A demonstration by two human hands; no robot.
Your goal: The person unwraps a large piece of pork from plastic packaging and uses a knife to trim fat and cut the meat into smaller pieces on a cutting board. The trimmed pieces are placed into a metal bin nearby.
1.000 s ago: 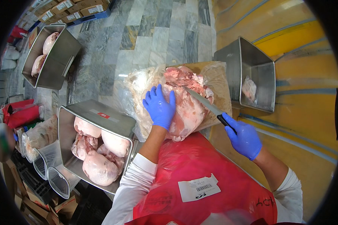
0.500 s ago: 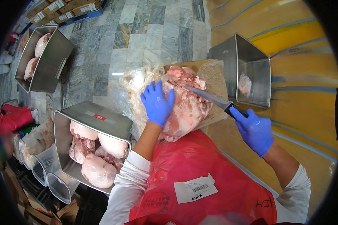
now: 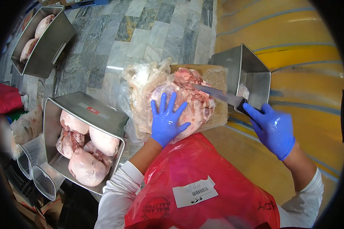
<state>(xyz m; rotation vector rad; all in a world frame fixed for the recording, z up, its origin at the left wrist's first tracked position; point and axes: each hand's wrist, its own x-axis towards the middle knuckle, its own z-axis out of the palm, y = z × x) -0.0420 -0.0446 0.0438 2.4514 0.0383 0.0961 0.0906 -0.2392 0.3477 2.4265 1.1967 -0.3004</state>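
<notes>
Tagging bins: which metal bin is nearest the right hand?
The right-side bin, just beyond the right hand; the lower-left bin and upper-left bin are farther left.

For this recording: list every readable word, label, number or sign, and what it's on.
Wording not copied; places only:
Red apron: round dark print; separate dark marks.
White label on the apron: barcode, larger black characters; finest print too small to read.
Red sticker on the nearer left metal tub: pale characters, small and blurred.

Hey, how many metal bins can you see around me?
3: a far-left bin, a near-left bin below it in the picture, and a right-hand bin beyond the knife. Others may be hidden.
</notes>
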